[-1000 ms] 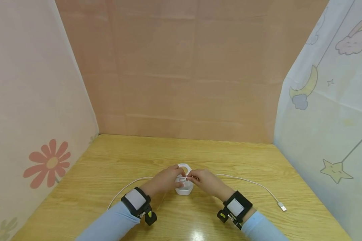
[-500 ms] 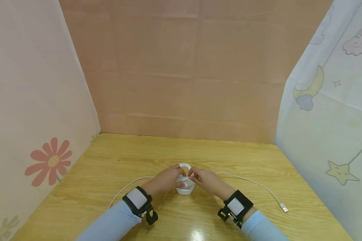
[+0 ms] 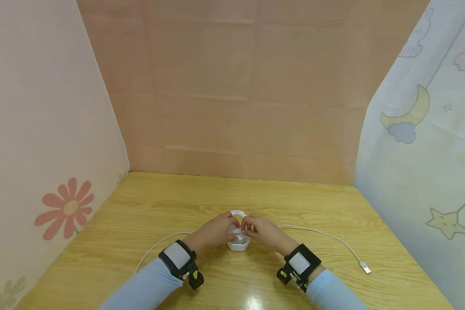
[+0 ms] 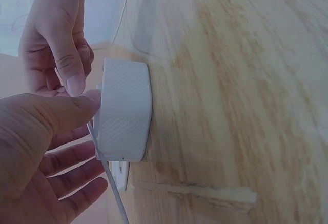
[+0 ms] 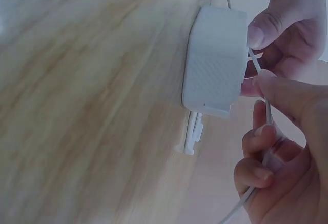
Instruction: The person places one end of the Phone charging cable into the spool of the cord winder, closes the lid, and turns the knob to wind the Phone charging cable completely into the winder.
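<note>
A small white box [image 3: 238,247] rests on the table, its top toward the hands and a white ring-shaped part [image 3: 238,213] at its far end. A thin white cable [image 3: 320,232] runs out to both sides, ending at the right in a USB plug [image 3: 365,267]. My left hand [image 3: 216,230] pinches the cable at the box's rim, thumb and fingers close to the opening. From the other side, my right hand [image 3: 264,231] grips the cable between thumb and curled fingers, which the right wrist view shows clearly. The box's inside is mostly hidden by the fingers.
The wooden table [image 3: 170,193] has a worn strip [image 4: 205,190] near the box. A plain brown backdrop [image 3: 240,94] stands behind, with patterned cloth sides, one bearing a red flower [image 3: 67,207]. Both wrists wear black camera straps.
My right fingers have shifted slightly over the box, and the short cable stretch between the hands no longer shows in the head view. The left hand stays nearly in place.
</note>
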Demonstrator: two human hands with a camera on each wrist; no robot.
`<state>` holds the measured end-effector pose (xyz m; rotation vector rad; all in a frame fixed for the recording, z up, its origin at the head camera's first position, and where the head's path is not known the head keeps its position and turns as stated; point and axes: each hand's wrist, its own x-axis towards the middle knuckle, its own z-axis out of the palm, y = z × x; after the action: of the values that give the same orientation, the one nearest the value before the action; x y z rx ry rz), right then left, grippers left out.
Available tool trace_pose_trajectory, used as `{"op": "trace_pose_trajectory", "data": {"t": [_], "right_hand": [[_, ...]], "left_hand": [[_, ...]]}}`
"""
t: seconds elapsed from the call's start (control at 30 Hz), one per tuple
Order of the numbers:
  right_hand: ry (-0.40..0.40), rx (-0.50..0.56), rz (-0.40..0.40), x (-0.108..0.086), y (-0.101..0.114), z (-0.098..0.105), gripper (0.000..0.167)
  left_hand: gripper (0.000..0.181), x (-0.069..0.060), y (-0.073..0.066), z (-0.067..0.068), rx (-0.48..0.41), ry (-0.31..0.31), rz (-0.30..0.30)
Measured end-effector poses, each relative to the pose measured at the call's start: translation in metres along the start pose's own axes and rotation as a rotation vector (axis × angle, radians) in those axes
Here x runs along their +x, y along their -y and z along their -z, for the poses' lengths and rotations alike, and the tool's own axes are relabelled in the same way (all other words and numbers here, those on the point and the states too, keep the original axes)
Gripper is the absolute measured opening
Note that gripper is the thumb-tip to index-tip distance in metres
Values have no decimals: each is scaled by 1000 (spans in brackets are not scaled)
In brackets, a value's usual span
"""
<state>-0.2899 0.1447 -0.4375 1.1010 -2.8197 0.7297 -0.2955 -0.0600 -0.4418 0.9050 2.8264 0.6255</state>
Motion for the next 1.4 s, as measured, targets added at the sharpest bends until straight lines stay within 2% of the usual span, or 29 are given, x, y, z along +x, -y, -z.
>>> {"op": "trace_pose_trajectory", "data": {"t": [0.47, 0.87, 1.1, 1.27, 1.4], "right_hand": [[21, -15, 5, 8, 5, 2, 5], [37, 30, -67, 13, 11, -3, 7], [61, 76, -106, 15, 10, -4, 6], [89, 83, -124, 16, 9, -5, 4], [87, 85, -127, 17, 10, -5, 6]], "left_hand": [[33, -2, -2, 2, -3, -1, 2], [34, -4, -3, 5, 6, -21, -56], [35, -3, -2, 7, -1, 0, -28], [24, -4, 3, 10, -82, 7, -29], [10, -6, 10, 13, -136, -44, -21]]}}
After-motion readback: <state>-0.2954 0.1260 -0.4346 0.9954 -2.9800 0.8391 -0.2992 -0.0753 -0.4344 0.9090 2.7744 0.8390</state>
